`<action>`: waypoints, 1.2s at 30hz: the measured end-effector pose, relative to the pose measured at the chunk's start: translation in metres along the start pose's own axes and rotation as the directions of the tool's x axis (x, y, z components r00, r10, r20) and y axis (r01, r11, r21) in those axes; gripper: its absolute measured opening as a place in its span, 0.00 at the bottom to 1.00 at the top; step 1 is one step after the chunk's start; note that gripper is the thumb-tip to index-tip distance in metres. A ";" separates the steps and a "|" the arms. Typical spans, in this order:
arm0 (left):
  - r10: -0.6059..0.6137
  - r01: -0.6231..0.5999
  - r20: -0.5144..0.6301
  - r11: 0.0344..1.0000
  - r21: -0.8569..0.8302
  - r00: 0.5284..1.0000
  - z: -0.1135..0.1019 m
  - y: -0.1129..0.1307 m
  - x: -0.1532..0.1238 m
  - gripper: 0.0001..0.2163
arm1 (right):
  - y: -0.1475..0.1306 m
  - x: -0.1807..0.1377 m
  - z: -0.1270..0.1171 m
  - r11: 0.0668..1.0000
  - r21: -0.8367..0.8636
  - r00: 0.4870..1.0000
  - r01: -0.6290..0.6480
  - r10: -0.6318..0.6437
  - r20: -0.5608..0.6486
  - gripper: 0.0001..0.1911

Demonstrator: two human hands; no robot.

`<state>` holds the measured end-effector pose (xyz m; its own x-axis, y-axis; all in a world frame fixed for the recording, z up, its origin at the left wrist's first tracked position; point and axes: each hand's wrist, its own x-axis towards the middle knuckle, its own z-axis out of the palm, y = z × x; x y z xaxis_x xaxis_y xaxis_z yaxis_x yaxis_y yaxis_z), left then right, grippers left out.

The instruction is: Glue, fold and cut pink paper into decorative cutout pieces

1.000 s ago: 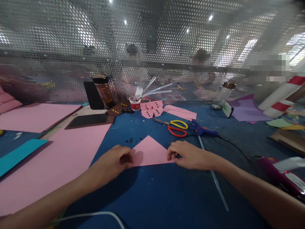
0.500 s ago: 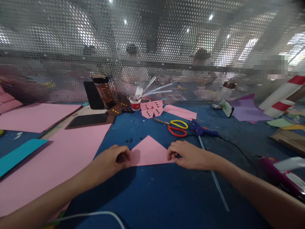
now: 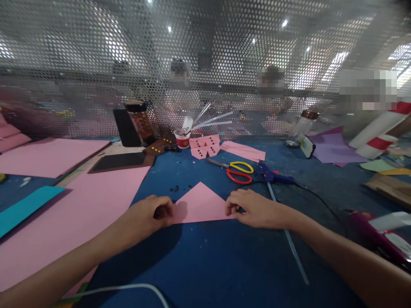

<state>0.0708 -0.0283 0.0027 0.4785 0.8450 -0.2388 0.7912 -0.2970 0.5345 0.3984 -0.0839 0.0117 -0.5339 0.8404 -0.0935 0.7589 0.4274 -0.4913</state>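
A pink paper triangle (image 3: 201, 206) lies on the blue table, its point away from me and its long edge towards me. My left hand (image 3: 156, 214) is closed with the fingertips at the triangle's left corner. At the right corner, my right hand (image 3: 248, 207) pinches the paper between thumb and curled fingers. Both corners are hidden by the fingers. Small black bits (image 3: 175, 188) lie just beyond the left side. Scissors (image 3: 233, 167) with one yellow and one red handle rest behind the triangle. A blue glue gun (image 3: 274, 174) with a long clear glue stick lies behind my right hand.
Pink sheets (image 3: 122, 196) and a teal sheet (image 3: 28, 207) cover the left. A folded pink piece with black dots (image 3: 205, 146) and a pink strip (image 3: 244, 150) lie farther back. A red-white cup (image 3: 183, 140) holds glue sticks. A perforated metal screen (image 3: 205, 102) closes the back.
My left hand has shifted slightly left along the paper's corner. The right hand and the triangle look nearly unchanged.
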 end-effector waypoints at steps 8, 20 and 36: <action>-0.022 0.023 0.020 0.998 -0.054 1.000 -0.004 -0.003 0.000 0.07 | 0.000 0.001 -0.001 1.000 -0.003 1.000 0.000 0.000 0.004 0.12; -0.035 0.041 0.084 0.997 -0.069 0.996 -0.015 0.000 -0.002 0.07 | -0.001 0.000 -0.001 1.000 0.003 1.000 0.001 -0.001 0.005 0.12; -0.028 0.039 0.102 0.994 -0.105 0.994 -0.024 -0.004 -0.008 0.07 | 0.001 0.001 0.001 1.000 0.015 1.000 -0.003 0.003 0.002 0.13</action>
<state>0.0547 -0.0228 0.0221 0.4927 0.8031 -0.3352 0.7648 -0.2157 0.6071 0.3986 -0.0832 0.0107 -0.5321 0.8411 -0.0971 0.7552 0.4196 -0.5037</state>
